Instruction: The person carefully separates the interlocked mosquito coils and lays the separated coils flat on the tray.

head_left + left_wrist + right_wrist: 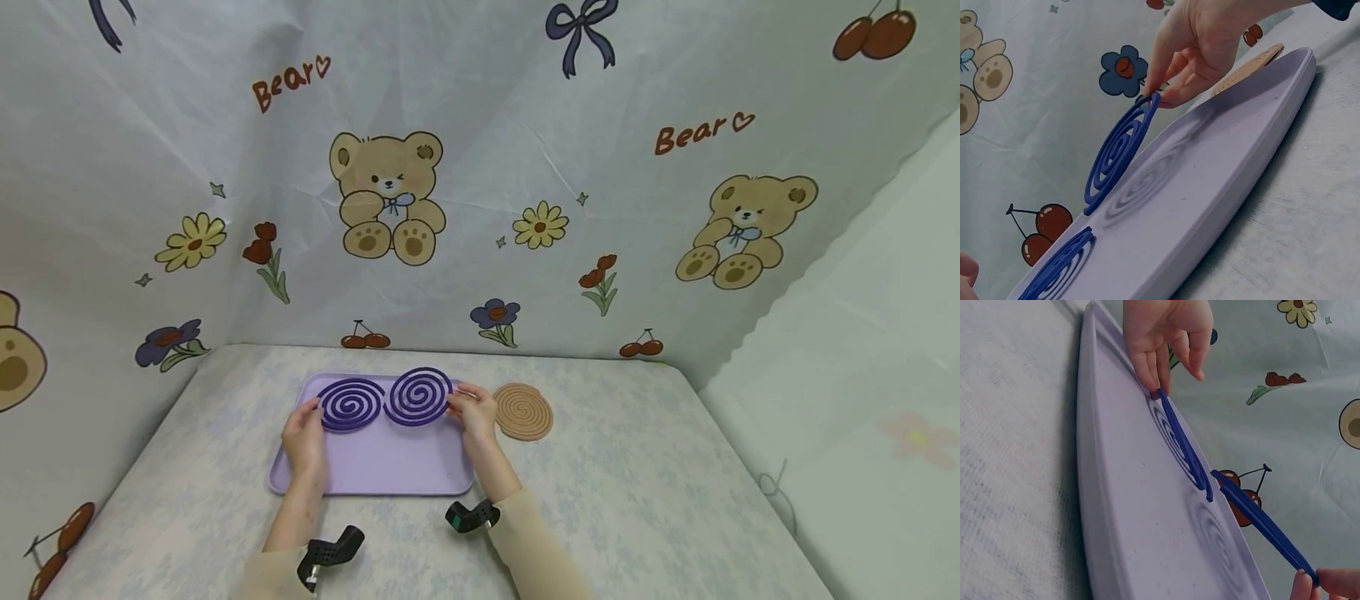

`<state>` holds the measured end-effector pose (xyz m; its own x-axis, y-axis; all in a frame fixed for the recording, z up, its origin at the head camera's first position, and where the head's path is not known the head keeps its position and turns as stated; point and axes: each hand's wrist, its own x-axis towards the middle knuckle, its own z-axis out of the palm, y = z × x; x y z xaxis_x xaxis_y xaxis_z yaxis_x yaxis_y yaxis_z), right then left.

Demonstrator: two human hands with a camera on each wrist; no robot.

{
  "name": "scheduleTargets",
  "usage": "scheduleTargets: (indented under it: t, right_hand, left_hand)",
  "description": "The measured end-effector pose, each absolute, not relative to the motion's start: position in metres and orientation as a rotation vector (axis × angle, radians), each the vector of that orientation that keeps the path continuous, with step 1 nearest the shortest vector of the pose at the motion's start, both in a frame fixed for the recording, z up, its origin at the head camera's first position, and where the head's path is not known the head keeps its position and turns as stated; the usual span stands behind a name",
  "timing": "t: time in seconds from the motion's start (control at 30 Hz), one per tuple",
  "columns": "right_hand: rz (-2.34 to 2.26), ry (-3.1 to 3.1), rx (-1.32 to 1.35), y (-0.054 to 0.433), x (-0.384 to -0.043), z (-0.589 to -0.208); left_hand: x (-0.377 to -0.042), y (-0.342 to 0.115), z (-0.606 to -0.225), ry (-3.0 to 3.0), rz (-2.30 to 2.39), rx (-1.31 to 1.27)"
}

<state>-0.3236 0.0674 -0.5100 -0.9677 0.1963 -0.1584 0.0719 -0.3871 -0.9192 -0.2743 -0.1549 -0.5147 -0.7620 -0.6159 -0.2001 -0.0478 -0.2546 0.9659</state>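
Two dark blue-purple spiral mosquito coils stand side by side over the far half of a lilac tray [393, 467]. My left hand [303, 442] pinches the outer left edge of the left coil [350, 407], which in the right wrist view tilts just above the tray floor. The right coil [418, 397] is raised higher and tilted, its shadow falling on the tray; my right hand [477, 412] pinches its right edge. In the left wrist view, thumb and fingers of the right hand [1197, 50] meet on that edge. Between the coils' facing edges a narrow gap shows.
A tan, tightly wound mosquito coil [522, 412] lies flat on the pale mottled table [637, 500], right of the tray. Behind the table hangs a white cloth [480, 167] printed with bears, flowers and cherries. Each wrist bears a black camera mount.
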Motion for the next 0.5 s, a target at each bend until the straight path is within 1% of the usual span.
scheduleTargets:
  t: [0.17, 0.27, 0.37, 0.4, 0.43, 0.5]
  right_hand:
    - [2.491, -1.766, -0.351, 0.068, -0.318, -0.508]
    - [2.444, -1.794, -0.369, 0.066, -0.319, -0.513]
    - [2.400, -1.790, -0.349, 0.065, -0.326, -0.528]
    - [2.390, -1.781, -0.329, 0.065, -0.328, -0.534]
    - [2.393, -1.746, -0.249, 0.067, -0.334, -0.545]
    - [2.381, -1.738, -0.235, 0.067, -0.338, -0.551]
  left_hand:
    - [-0.275, -0.154, -0.515, -1.645, -2.036, 0.813]
    - [-0.275, -0.154, -0.515, -1.614, -2.030, 0.830]
    - [-0.274, -0.155, -0.515, -1.572, -2.046, 0.830]
    - [-0.274, -0.155, -0.515, -1.560, -2.053, 0.830]
    - [-0.274, -0.155, -0.515, -1.556, -2.055, 0.835]
    - [-0.274, -0.155, -0.514, -1.549, -2.055, 0.837]
